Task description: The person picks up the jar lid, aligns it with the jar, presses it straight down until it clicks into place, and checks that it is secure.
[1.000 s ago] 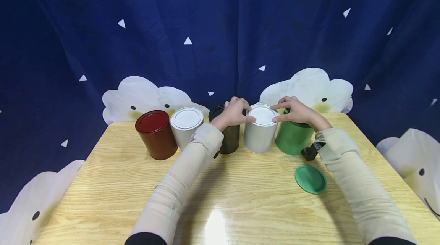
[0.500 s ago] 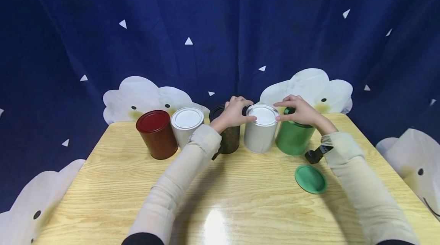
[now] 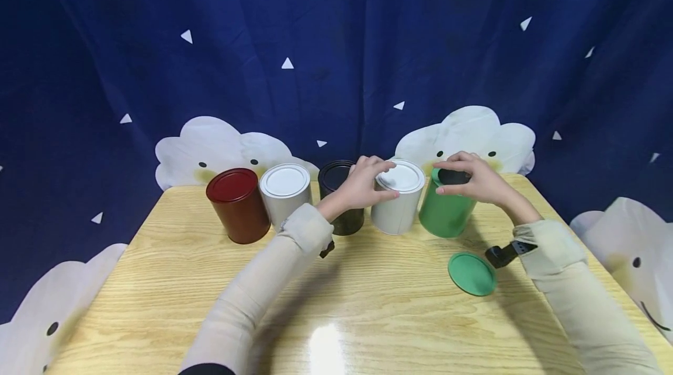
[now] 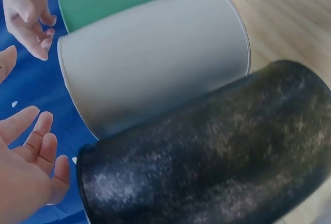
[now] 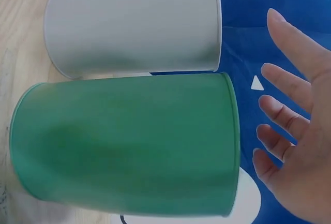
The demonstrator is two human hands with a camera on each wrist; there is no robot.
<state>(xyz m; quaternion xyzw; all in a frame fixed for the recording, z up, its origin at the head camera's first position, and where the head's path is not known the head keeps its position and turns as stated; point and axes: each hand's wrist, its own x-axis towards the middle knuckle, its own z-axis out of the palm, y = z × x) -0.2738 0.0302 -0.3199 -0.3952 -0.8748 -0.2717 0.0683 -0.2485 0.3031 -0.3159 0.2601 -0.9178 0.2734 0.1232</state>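
Note:
My left hand (image 3: 360,184) hovers above the black can (image 3: 349,222) and the left edge of a lidded white can (image 3: 394,211), its fingers spread and relaxed. Over the mouth of the green can (image 3: 444,216) is my right hand (image 3: 479,182), thumb and fingers apart with nothing between them. That can has no lid on it and its inside looks dark. A round green lid (image 3: 472,274) lies on the table in front of it. Both wrist views show a gap between the hands and the cans, with the left fingers (image 4: 39,141) loosely bent.
Left in the row stand a dark red can (image 3: 242,214) and another white can (image 3: 284,182), both lidded. All the cans stand along the back of the wooden table (image 3: 368,316). Behind hangs a blue curtain (image 3: 326,42) with white clouds and triangles.
My right hand has let go of the white can's lid and moved right, over the green can. My left hand has lifted off that lid slightly. The cans have stayed put.

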